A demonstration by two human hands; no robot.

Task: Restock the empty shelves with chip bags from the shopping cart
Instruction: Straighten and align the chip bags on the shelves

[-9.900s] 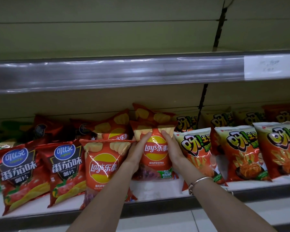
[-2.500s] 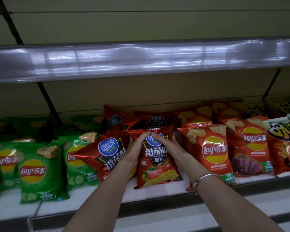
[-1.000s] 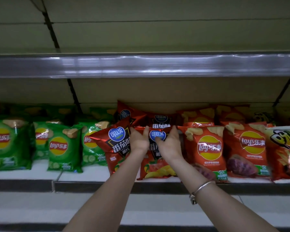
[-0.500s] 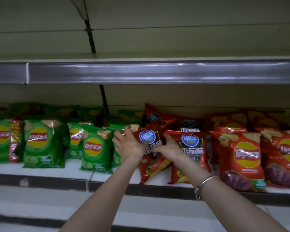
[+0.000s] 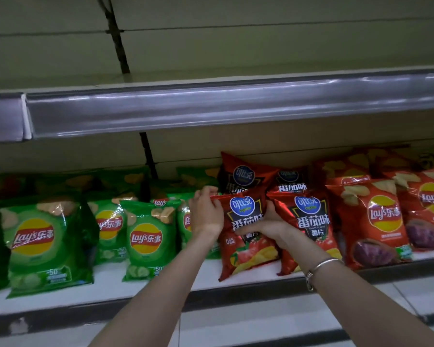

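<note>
Clasping the red chip bag (image 5: pixel 243 209), left hand (image 5: pixel 206 217) and right hand (image 5: pixel 269 225) curl.

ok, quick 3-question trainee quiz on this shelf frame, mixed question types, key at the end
1. How many hands grip the red tomato bag at the front of the shelf? A none, B one, C both.
2. True or false: a second tomato bag stands just to its right.
3. Which hand pinches the gripped bag's top corner?

Key: 1 C, the left hand and the right hand; 2 true; 3 left.
</note>
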